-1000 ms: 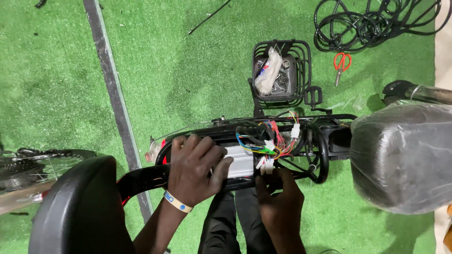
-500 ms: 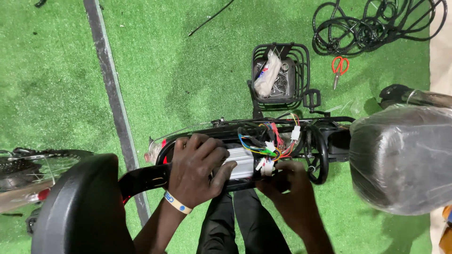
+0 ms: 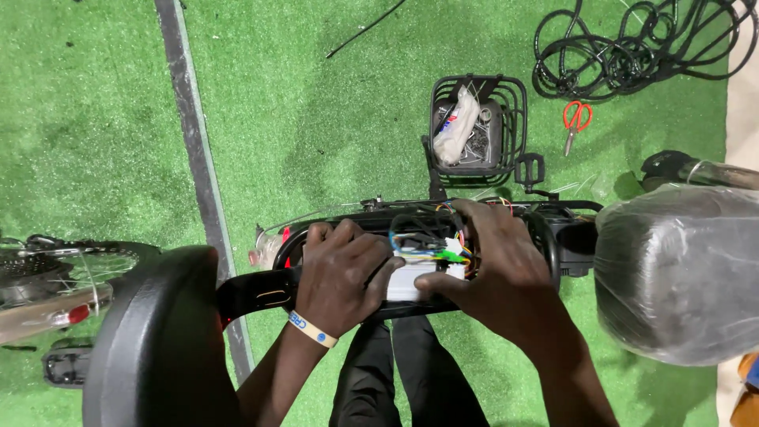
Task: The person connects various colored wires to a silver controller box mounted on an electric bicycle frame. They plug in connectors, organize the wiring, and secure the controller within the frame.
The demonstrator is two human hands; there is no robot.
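Saddle: a black seat (image 3: 158, 340) fills the near lower left, just beside the left forearm.
Left hand: the left hand (image 3: 344, 273) lies palm down on the black frame housing (image 3: 261, 289), fingers curled over its top edge and thumb pressed against the white controller box (image 3: 411, 281); half closed, gripping the housing rather than lifting anything. A pale wristband with a blue dot sits on the wrist.
Right hand: the right hand (image 3: 498, 269) covers the right end of the open compartment, fingers bent down among the coloured wires (image 3: 439, 249), thumb touching the white box from below; loosely closed on box and wiring.
Controller box: it sits in the open frame compartment, between the two hands.
Wrapped part: a bulky shape in clear plastic (image 3: 680, 273) stands just right of the right hand.
Wheel: a spoked wheel (image 3: 55, 277) at the far left edge.
Floor: green artificial turf (image 3: 316, 119) crossed by a grey strip.
Basket: a black wire basket (image 3: 474, 130) holding a white bag, beyond the frame.
Scissors: red-handled scissors (image 3: 575, 120) near the basket.
Cables: a coiled black cable (image 3: 632, 47) at the top right.
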